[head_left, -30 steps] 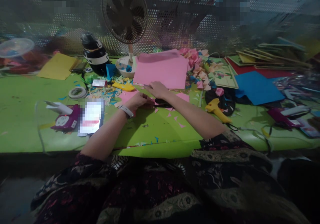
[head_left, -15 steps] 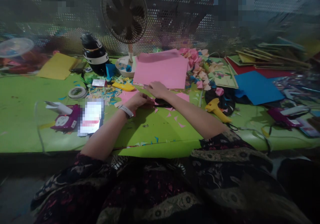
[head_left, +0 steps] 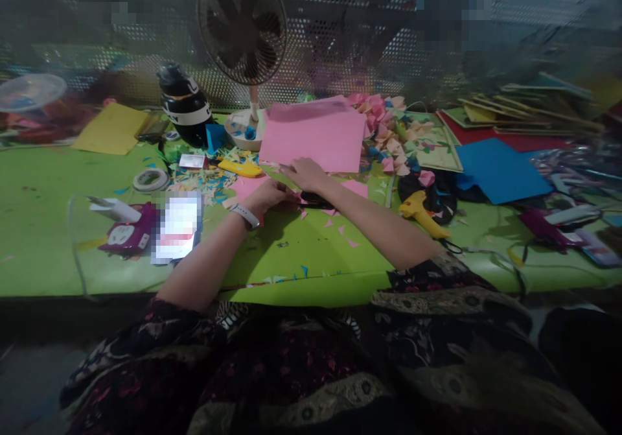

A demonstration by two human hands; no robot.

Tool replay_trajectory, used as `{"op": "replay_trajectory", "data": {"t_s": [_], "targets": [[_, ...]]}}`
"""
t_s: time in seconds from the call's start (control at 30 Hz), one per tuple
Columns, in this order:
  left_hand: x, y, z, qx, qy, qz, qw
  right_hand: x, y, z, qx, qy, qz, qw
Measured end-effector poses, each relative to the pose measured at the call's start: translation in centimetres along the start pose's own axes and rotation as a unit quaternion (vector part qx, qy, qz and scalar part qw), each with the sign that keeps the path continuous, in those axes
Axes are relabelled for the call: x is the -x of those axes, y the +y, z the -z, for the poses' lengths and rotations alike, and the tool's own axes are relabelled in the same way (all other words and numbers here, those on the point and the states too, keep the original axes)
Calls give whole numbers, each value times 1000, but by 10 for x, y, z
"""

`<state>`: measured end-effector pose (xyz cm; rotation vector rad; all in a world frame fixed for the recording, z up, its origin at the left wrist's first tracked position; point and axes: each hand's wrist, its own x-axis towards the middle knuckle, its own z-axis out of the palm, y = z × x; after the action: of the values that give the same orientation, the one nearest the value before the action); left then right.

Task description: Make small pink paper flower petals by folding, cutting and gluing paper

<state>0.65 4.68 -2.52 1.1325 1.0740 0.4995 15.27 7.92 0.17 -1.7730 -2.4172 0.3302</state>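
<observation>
My left hand (head_left: 270,195), with a white band at the wrist, is closed, thumb and fingers pinched on a small piece of pink paper (head_left: 293,197). Just above it, my right hand (head_left: 307,174) points leftward at the lower edge of a large pink sheet (head_left: 313,133). Its fingers look stretched out, and I see nothing held in them. Under my right wrist lies a black object (head_left: 315,199), partly hidden, its kind unclear. Pink scraps (head_left: 353,243) are scattered beside it, and more pink paper (head_left: 243,187) shows behind my left hand.
A yellow cutter (head_left: 240,168), white tape roll (head_left: 150,179) and phone (head_left: 177,227) lie to the left. A fan (head_left: 243,26) and black bottle (head_left: 187,107) stand behind. Rightward are folded paper pieces (head_left: 386,130), a yellow glue gun (head_left: 422,213) and a blue sheet (head_left: 503,169).
</observation>
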Motion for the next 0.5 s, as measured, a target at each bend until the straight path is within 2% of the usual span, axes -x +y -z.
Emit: {"op": "replay_trajectory", "data": {"t_s": [0.17, 0.37, 0.43, 0.5], "targets": [[0, 0, 0, 4, 6, -3, 1000, -1, -2, -1, 44, 22, -14, 999], [0, -2, -2, 10, 13, -14, 1000, -2, -4, -4, 65, 15, -20, 998], [2, -3, -2, -19, 29, -23, 999, -2, -3, -6, 68, 27, -20, 997], [6, -3, 0, -97, 71, -64, 991, -2, -3, -7, 68, 39, -21, 997]]}}
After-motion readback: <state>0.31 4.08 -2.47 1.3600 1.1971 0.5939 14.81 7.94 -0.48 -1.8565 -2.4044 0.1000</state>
